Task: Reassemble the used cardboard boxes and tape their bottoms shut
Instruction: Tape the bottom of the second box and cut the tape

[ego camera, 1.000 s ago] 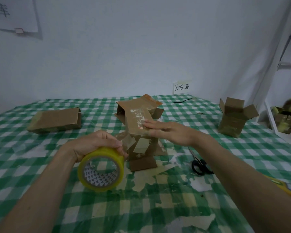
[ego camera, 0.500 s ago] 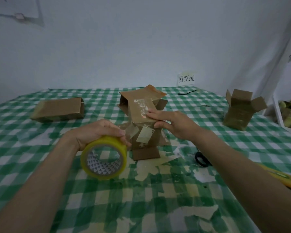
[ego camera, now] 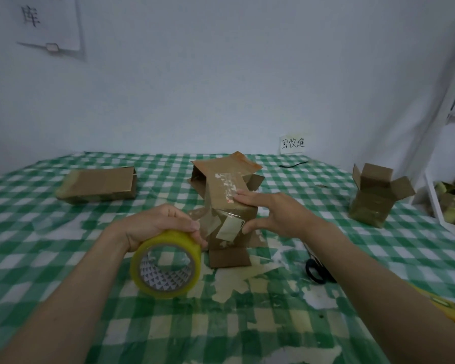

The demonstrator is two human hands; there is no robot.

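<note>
Right hand point(ego camera: 276, 216) now clamps flap onto box point(ego camera: 229, 206) at desk point(ego camera: 63, 232) centre, fingers on top, thumb under, no longer flat. Left hand point(ego camera: 158, 223) still grips tape roll point(ego camera: 166, 264) beside it. Flaps closed; taping likely next.

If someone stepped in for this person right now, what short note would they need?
Left hand: grips the yellow tape roll, held just left of the middle box.
Right hand: fingers flat on the middle box's top flap, thumb against its side, holding it shut.
Elsewhere: a flat box far left, an open box standing far right, scissors on the table by the right forearm.
Done: flaps folded in on the middle box.
Left: run fresh tape over that seam, then build the flat box.
</note>
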